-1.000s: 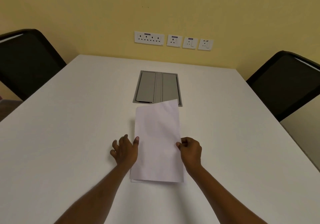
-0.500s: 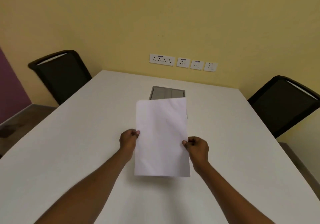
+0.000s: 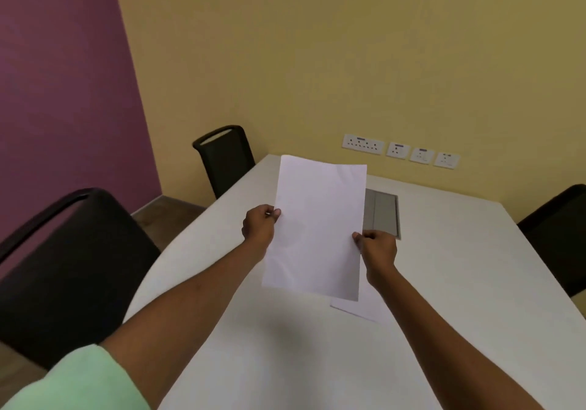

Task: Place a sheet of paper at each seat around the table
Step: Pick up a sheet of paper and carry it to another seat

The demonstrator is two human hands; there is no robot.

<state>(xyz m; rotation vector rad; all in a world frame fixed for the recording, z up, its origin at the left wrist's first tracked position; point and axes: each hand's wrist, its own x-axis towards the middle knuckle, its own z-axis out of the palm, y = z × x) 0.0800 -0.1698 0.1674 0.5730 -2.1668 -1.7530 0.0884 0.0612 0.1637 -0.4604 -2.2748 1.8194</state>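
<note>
A white sheet of paper (image 3: 317, 229) is held up above the white table (image 3: 444, 283). My left hand (image 3: 260, 225) pinches its left edge and my right hand (image 3: 377, 248) pinches its right edge. Below the raised sheet, more white paper (image 3: 364, 306) lies flat on the table, mostly hidden, with one corner showing. Black chairs stand around the table: one at the near left (image 3: 73, 270), one at the far left (image 3: 225, 159) and one at the right (image 3: 561, 232).
A grey cable hatch (image 3: 382, 213) is set into the table's middle. Wall sockets (image 3: 401, 151) sit on the yellow wall behind the table. A purple wall (image 3: 63, 92) is at the left.
Both hands lifted the sheet off the pile on the table and carried it up. My view swung left, bringing the near left chair and purple wall into sight.
</note>
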